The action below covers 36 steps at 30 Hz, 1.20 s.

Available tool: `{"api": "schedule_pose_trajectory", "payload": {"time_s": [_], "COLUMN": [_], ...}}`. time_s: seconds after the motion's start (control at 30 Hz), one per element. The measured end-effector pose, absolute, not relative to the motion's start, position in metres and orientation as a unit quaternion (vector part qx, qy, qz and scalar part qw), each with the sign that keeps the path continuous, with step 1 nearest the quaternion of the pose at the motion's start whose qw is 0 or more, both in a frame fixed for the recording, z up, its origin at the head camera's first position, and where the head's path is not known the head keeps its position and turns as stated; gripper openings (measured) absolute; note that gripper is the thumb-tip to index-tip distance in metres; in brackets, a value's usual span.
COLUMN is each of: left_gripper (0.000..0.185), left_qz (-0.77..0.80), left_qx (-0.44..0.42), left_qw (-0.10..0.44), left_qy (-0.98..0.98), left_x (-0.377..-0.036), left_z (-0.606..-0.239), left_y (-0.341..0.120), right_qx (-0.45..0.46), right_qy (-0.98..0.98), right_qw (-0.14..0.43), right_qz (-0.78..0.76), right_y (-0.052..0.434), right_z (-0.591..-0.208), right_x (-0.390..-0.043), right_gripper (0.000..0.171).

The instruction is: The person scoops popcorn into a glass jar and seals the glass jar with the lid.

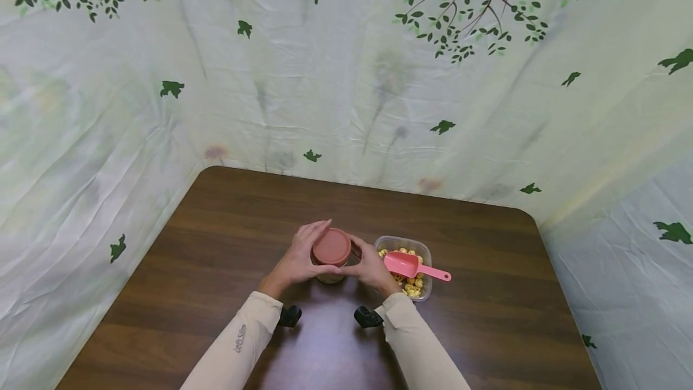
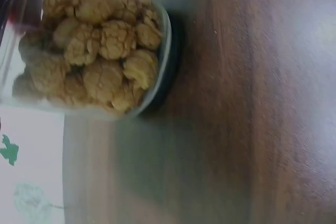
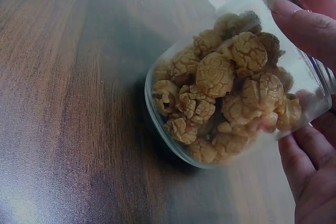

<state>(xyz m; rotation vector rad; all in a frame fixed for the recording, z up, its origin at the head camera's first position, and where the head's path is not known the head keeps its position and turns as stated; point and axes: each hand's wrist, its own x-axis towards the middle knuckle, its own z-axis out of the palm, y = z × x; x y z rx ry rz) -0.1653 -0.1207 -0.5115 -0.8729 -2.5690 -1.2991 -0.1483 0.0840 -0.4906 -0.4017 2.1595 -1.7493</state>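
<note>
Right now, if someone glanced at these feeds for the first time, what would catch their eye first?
Probably the two hands at mid-table: the left hand and right hand wrap around a glass jar full of puffed snacks, topped by a reddish lid. Just right of it, a bright pink scoop lies across a clear tub holding more snacks.

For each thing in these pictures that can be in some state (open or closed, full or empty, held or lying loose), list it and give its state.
Glass jar: upright on the table, filled with puffed snacks, held.
Pink lid: on top of the jar.
Left hand: grips the lid and jar.
Right hand: grips the jar's side.
Plastic container: open, partly filled with snacks.
Pink scoop: lying loose across the container, not held.
</note>
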Motion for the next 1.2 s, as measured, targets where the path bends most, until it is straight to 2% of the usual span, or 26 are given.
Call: {"api": "schedule_pose_trajectory", "payload": {"time_s": [0.37, 1.2], "left_gripper": [0.097, 0.104], "left_qz": [-0.484, -0.573], "left_qx": [-0.201, -0.138], "left_qw": [0.031, -0.026], "left_qy": [-0.851, -0.808], "left_x": [-0.152, -0.144], "left_z": [-0.52, -0.556], "left_y": [-0.131, -0.131], "right_qx": [-0.152, -0.139], "right_qy": [0.757, 0.752], "right_qw": [0.157, 0.161], "right_qz": [-0.616, -0.623], "right_y": [0.086, 0.082], "right_z": [-0.497, -0.494], "right_x": [-0.15, -0.148], "right_gripper": [0.077, 0.077]}}
